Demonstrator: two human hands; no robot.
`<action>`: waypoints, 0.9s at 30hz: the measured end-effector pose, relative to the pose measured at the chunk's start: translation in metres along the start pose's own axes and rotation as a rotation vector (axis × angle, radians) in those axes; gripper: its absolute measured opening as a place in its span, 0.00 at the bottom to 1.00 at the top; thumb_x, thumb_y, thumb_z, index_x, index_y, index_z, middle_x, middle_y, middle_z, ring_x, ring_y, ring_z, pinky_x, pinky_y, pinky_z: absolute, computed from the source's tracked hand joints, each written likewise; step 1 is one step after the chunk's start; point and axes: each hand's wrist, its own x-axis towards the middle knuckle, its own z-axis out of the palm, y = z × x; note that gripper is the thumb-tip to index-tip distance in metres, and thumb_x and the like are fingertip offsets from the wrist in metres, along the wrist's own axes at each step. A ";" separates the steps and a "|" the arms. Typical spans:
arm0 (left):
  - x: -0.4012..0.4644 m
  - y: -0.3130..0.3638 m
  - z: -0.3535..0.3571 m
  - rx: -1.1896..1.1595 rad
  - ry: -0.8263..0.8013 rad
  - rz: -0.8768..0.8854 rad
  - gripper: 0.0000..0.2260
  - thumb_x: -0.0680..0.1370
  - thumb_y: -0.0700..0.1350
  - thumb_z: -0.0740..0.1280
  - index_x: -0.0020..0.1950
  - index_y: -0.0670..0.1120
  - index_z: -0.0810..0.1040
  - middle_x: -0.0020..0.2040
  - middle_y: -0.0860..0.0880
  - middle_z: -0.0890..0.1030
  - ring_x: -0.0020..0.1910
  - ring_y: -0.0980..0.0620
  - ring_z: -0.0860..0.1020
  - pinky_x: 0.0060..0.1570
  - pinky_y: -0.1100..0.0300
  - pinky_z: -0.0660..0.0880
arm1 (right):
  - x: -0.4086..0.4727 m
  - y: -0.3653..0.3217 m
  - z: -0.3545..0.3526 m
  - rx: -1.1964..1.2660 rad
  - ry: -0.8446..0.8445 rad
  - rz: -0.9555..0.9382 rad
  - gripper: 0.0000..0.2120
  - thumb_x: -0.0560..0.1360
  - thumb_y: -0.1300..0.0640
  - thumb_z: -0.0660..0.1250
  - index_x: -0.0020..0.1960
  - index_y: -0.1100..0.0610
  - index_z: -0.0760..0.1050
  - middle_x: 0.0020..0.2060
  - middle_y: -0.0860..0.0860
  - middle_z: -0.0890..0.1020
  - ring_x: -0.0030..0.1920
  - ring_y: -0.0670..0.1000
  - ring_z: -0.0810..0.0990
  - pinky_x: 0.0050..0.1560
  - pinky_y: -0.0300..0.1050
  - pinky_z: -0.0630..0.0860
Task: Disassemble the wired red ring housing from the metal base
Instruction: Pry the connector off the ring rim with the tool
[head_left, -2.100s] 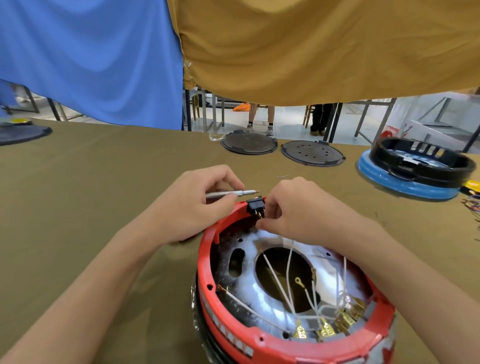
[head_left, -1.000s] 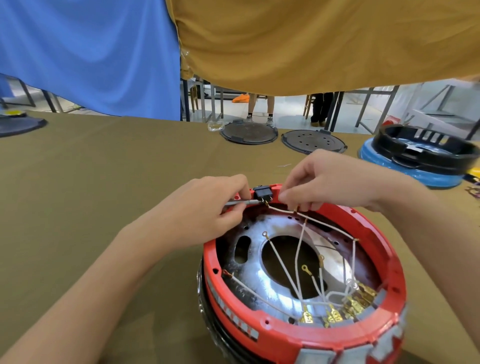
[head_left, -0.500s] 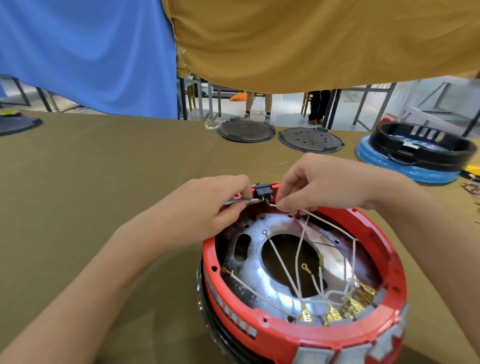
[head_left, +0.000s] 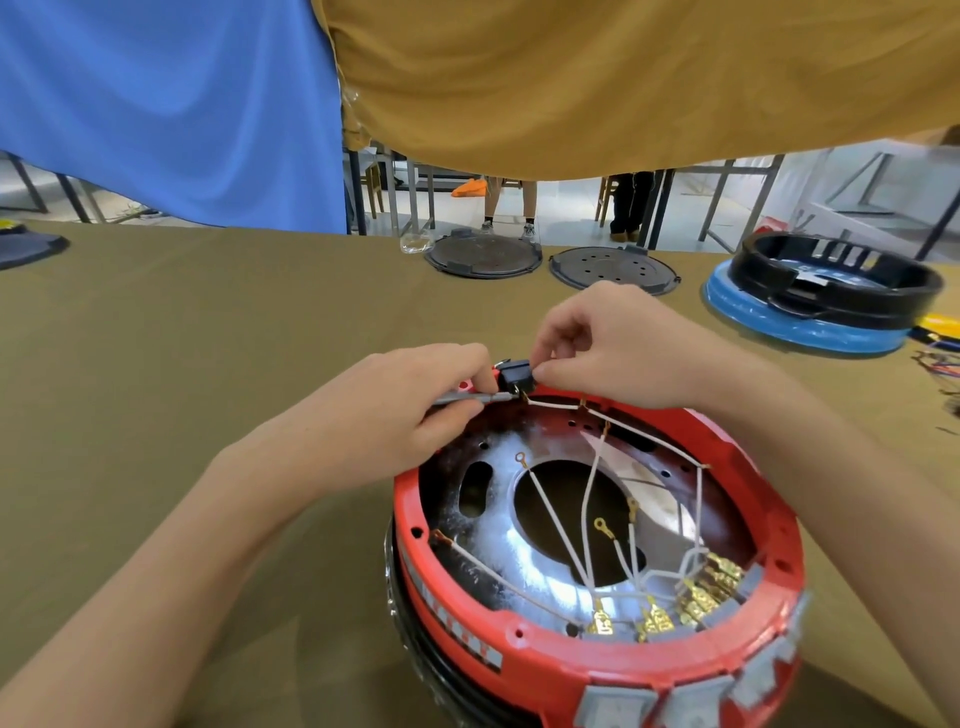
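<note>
No legible writing; both hands (head_left: 395, 415) (head_left: 618, 348) work the red ring housing's (head_left: 597, 660) black switch (head_left: 514, 375).

Before us, the red plastic ring housing (head_left: 613, 657) on the olive cloth-covered table (head_left: 208, 338)

Our hands meet at its far rim — left hand (head_left: 395, 421) left of the small black switch block (head_left: 513, 375), right hand (head_left: 618, 348) right; behind lie two dark round lids (head_left: 483, 253), and far right a black ring on a blue base (head_left: 826, 291).

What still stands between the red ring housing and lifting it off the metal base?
The white wires cross inside the red ring housing over the metal base. The black switch sits at its far rim, worked by both hands.
</note>
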 end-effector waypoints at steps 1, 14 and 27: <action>0.000 0.000 0.000 0.000 0.001 -0.003 0.04 0.81 0.49 0.61 0.53 0.57 0.72 0.44 0.65 0.74 0.46 0.65 0.74 0.45 0.63 0.69 | -0.001 -0.002 -0.002 -0.027 -0.006 0.012 0.05 0.73 0.55 0.72 0.39 0.48 0.83 0.26 0.38 0.79 0.30 0.36 0.76 0.30 0.28 0.68; 0.000 0.009 -0.001 0.012 -0.006 -0.028 0.08 0.78 0.45 0.62 0.55 0.56 0.73 0.50 0.58 0.76 0.48 0.57 0.75 0.50 0.53 0.73 | -0.010 -0.013 0.007 -0.069 -0.146 0.127 0.08 0.74 0.50 0.72 0.39 0.51 0.85 0.31 0.45 0.84 0.33 0.42 0.82 0.41 0.43 0.82; 0.007 0.018 -0.005 0.207 -0.076 -0.045 0.07 0.82 0.50 0.58 0.58 0.54 0.71 0.52 0.58 0.76 0.48 0.52 0.76 0.49 0.53 0.72 | -0.028 -0.003 0.022 0.167 -0.012 0.137 0.06 0.75 0.51 0.72 0.41 0.50 0.85 0.31 0.45 0.84 0.34 0.44 0.82 0.45 0.50 0.82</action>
